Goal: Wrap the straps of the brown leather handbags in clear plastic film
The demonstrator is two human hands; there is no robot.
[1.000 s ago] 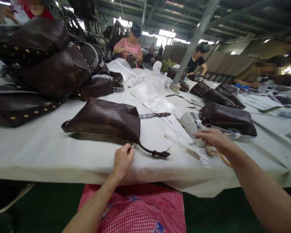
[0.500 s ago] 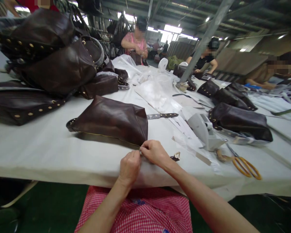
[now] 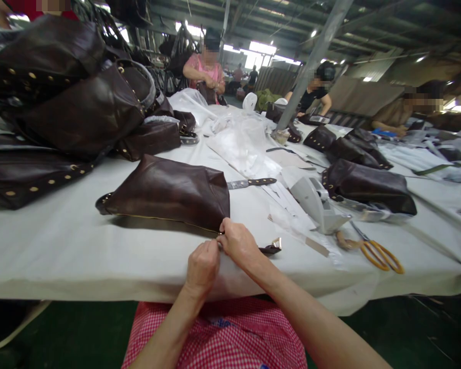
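Observation:
A dark brown leather bag (image 3: 172, 195) lies on its side on the white-covered table in front of me, a yellowish line running along its lower edge. At the bag's near right corner, my right hand (image 3: 236, 240) is closed, thumb and fingers pinching the corner. Just below and to the left, my left hand (image 3: 203, 264) is also closed, its fingertips meeting those of my right hand. Whatever small piece the left fingers pinch is hidden. A dark strap end with a gold-coloured metal buckle (image 3: 278, 244) shows beyond my right wrist.
Brown studded bags (image 3: 80, 110) are piled at the left. Orange-handled scissors (image 3: 382, 256), a grey-white tape dispenser (image 3: 318, 205), a studded strap (image 3: 262, 181) and another bag (image 3: 371, 187) lie to the right. Clear plastic (image 3: 246, 148) covers the middle; co-workers are across the table.
The whole view has shifted slightly. Both hands stay closed by the bag's corner, the right one now up against it, and more of the dark strap by the buckle shows.

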